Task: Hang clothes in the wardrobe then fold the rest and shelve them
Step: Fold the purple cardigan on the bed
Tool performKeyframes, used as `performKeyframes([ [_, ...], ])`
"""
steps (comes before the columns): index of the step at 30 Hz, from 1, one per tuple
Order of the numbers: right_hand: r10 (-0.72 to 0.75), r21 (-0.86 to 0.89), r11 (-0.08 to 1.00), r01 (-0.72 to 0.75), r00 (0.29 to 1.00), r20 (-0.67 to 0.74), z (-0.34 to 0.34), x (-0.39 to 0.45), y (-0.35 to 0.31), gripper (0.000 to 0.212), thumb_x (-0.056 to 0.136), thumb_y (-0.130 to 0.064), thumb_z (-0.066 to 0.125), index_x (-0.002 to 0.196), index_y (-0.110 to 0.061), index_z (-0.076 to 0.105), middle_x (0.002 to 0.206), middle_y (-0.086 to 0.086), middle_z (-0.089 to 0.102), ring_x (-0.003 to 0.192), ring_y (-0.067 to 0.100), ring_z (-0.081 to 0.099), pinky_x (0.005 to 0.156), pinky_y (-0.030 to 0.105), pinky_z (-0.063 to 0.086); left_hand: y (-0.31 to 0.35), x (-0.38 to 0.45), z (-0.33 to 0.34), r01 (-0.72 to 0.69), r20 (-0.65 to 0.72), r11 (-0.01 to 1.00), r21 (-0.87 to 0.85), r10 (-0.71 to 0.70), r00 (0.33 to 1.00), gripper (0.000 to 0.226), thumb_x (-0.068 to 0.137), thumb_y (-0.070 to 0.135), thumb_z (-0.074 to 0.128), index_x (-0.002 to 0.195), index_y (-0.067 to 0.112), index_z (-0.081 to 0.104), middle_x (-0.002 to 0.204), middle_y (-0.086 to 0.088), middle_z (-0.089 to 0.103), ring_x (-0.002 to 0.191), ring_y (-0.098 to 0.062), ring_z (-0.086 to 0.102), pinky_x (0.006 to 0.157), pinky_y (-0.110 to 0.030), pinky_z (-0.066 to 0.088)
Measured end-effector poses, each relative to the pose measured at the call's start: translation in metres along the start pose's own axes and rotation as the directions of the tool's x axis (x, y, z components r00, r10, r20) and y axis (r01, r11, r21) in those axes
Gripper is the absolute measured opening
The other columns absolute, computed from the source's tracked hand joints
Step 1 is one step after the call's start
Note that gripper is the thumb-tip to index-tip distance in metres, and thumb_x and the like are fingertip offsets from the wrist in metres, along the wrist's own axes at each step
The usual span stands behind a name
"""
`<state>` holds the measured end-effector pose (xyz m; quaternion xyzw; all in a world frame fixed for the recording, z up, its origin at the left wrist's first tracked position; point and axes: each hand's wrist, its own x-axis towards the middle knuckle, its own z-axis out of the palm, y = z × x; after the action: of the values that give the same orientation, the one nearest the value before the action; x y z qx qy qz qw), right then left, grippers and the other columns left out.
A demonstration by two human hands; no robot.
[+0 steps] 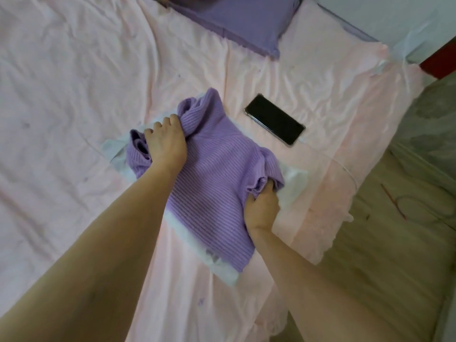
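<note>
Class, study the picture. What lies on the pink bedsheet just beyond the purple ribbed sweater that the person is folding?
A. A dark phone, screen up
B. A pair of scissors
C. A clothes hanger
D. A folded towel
A: a dark phone lies flat, screen up, on the pink bedsheet, apart from the purple ribbed sweater that the left hand and right hand grip at its sleeves.

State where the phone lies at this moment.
In the head view the phone lies screen up on the pink bed sheet, right of centre, just beyond the purple sweater and apart from it, below the purple pillow.
</note>
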<state>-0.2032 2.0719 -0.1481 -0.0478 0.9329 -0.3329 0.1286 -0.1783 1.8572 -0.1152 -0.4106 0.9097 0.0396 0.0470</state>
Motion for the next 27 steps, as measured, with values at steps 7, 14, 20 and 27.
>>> performKeyframes([
  [7,0.009,0.084,0.996,-0.002,0.997,-0.079,-0.015,0.006,-0.013,0.037,0.087,-0.010,0.059,0.123,-0.005,0.055,0.126,0.014,0.058,0.109,0.033,0.058,0.078,0.030,0.041,0.011,-0.043,-0.003,-0.365,-0.192,0.922,0.130,0.385,0.903,0.055,0.099,0.024,0.037,0.151,0.015,0.023,0.158,-0.015,0.018,0.147,-0.036,0.010,0.115,-0.057,-0.003],
  [14,0.127,0.050,0.992,-0.117,0.930,-0.346,-0.081,0.013,-0.013,0.044,0.090,-0.001,0.053,0.133,-0.004,0.043,0.144,0.017,0.038,0.127,0.033,0.044,0.096,0.027,0.037,0.009,-0.095,0.008,-0.291,0.320,0.956,0.016,0.271,0.908,0.083,0.089,0.072,0.014,0.154,0.024,-0.007,0.162,-0.001,-0.010,0.148,-0.025,-0.013,0.117,-0.056,-0.005],
  [20,-0.410,-0.510,0.677,0.532,0.847,0.339,-0.043,0.014,-0.010,0.058,0.101,-0.043,0.032,0.152,-0.020,0.020,0.161,0.008,0.007,0.149,0.027,0.003,0.120,0.044,0.000,-0.006,-0.091,0.014,-0.280,0.213,0.959,0.037,0.266,0.940,0.076,0.093,0.066,0.012,0.154,0.025,-0.003,0.161,0.001,-0.013,0.148,-0.025,-0.010,0.118,-0.052,-0.003],
  [27,-0.511,-0.408,0.727,0.552,0.832,0.215,-0.017,-0.064,-0.017,0.063,0.098,-0.046,0.032,0.146,-0.006,0.036,0.154,0.019,0.028,0.144,0.031,0.024,0.118,0.048,0.020,-0.022,-0.109,0.023,-0.308,-0.042,0.947,-0.088,0.306,0.951,0.071,0.097,0.058,0.017,0.154,0.016,0.017,0.161,-0.007,0.008,0.149,-0.030,0.005,0.118,-0.050,0.003],
])
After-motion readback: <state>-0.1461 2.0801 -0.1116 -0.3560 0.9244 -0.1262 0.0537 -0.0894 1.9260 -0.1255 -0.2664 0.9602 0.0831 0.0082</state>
